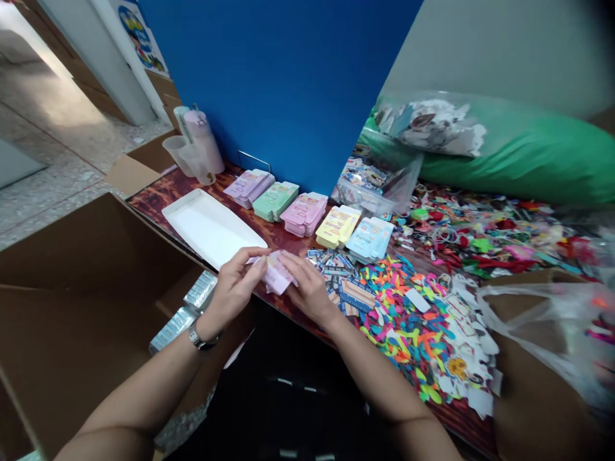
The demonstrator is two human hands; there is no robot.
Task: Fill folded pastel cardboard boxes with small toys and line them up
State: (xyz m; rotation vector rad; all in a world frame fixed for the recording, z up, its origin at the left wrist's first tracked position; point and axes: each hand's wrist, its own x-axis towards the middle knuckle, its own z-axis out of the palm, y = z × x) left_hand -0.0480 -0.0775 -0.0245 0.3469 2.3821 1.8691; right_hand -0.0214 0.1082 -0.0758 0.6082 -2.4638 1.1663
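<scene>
A small light purple printed box (277, 274) is held between both hands over the table's front edge. My left hand (236, 282) pinches its left end, thumb on top. Around its right side the fingers of my right hand (307, 285) are closed. Just behind lies a white tray (211, 224). Beyond the hands stand stacks of flat boxes in a row: purple (248, 186), green (275, 200), pink (304, 213), yellow (338, 226) and blue (369, 238).
Colourful small pieces (408, 320) and printed cards (353, 291) are heaped at the right. A large open carton (86, 307) stands at the left, wrapped packs (173, 328) inside. Cups and a pink bottle (204, 137) stand at the back left, beside a blue panel (283, 83).
</scene>
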